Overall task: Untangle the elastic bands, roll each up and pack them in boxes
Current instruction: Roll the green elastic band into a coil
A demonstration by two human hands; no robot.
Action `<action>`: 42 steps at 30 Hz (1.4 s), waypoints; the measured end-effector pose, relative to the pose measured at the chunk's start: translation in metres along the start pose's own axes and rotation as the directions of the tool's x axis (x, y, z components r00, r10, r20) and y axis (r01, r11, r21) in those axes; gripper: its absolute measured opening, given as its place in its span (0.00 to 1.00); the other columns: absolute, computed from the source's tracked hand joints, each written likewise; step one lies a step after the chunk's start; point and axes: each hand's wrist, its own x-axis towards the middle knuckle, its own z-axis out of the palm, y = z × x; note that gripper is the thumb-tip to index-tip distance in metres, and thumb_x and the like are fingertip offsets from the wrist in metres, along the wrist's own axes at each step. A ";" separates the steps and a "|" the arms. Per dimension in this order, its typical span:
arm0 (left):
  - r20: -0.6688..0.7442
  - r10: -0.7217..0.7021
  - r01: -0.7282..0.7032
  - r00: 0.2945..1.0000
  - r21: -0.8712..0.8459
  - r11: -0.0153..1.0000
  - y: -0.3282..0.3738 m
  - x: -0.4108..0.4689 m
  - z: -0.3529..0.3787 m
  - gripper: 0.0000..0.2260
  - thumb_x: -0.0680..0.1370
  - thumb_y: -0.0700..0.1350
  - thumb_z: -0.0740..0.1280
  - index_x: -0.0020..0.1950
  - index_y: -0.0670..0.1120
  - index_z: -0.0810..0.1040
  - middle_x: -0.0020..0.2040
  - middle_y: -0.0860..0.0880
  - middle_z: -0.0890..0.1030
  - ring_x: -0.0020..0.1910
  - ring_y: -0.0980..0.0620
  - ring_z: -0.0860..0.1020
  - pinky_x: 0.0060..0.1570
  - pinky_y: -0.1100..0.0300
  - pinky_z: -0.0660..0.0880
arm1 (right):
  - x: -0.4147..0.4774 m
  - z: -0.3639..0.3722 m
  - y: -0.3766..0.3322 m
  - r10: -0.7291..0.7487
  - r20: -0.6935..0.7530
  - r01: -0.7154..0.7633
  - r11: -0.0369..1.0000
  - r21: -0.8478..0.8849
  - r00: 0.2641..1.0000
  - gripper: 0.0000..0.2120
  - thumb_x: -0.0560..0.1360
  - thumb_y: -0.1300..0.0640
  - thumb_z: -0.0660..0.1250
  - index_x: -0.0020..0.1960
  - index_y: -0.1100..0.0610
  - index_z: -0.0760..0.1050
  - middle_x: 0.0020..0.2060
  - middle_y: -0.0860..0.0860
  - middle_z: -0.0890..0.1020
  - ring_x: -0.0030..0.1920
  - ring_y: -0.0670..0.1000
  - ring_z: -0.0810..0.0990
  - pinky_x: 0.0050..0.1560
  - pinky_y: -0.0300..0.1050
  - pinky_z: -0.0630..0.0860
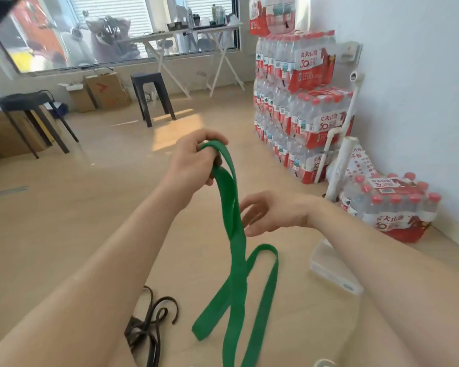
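While dark bands [149,324] lie tangled left of the hanging green band [236,260], the left hand [194,160] grips its top loop; the right hand [270,213] curls loosely just right of its middle, grip unclear; a white box [331,268] lies farther right.

Green band [237,263]; dark brown bands [149,327]; red-labelled water packs [310,72].

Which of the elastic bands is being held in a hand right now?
The wide green band, gripped at its top by the left hand; the thin dark band lies tangled on the floor, unheld.
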 end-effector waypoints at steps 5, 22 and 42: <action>-0.083 -0.082 0.057 0.993 -0.262 0.963 -0.010 0.008 -0.013 0.17 0.79 0.34 0.51 0.47 0.49 0.77 0.36 0.47 0.75 0.30 0.52 0.72 0.24 0.63 0.67 | 0.029 0.024 0.030 0.107 0.125 -0.090 0.987 -0.133 0.986 0.26 0.70 0.53 0.76 0.64 0.41 0.69 0.64 0.44 0.74 0.61 0.48 0.76 0.58 0.46 0.77; 0.014 -0.319 0.307 0.948 0.235 0.922 -0.055 0.026 -0.049 0.11 0.75 0.44 0.68 0.56 0.48 0.74 0.36 0.47 0.81 0.31 0.52 0.70 0.29 0.61 0.66 | 0.008 0.027 0.009 -0.076 0.074 0.038 0.908 0.417 0.994 0.13 0.81 0.64 0.58 0.62 0.58 0.76 0.54 0.52 0.83 0.53 0.50 0.81 0.52 0.46 0.79; 0.798 -0.526 0.472 0.293 0.358 0.806 -0.145 0.014 -0.027 0.14 0.77 0.41 0.67 0.63 0.45 0.76 0.53 0.41 0.83 0.57 0.43 0.80 0.59 0.50 0.75 | -0.043 -0.042 0.001 -0.238 -0.423 0.483 0.515 0.708 0.874 0.16 0.63 0.67 0.59 0.48 0.64 0.79 0.35 0.58 0.80 0.32 0.52 0.77 0.34 0.42 0.77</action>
